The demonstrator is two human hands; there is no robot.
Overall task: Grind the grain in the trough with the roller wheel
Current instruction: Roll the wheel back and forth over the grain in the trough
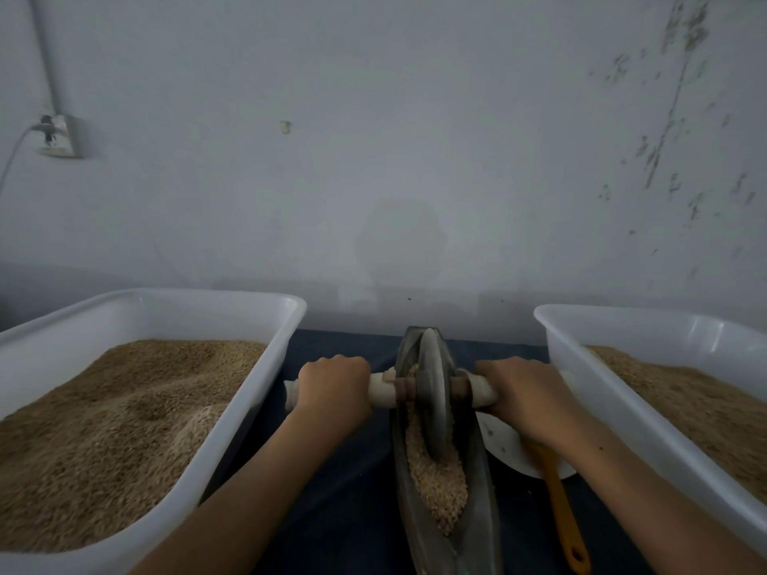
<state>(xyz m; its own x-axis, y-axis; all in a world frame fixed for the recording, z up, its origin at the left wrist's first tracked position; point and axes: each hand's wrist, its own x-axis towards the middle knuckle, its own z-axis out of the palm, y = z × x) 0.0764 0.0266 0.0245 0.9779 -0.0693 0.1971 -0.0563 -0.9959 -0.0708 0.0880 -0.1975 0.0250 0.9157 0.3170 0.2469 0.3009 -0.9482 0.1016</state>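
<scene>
Both hands, left [334, 387] and right [523, 395], clamped round the white axle handles of the grey disc roller wheel [433, 402], standing toward the far end of the long dark metal trough [483, 512]. Pale grain [438, 485] heaped nearer. Risk: tilting sideways, spilling grain onto the counter [352, 491].

left hand [334, 384]: fingers curled, knuckles up, gripping | right hand [523, 391]: fingers curled, gripping | both forearms stretched forward, converging slightly
</scene>
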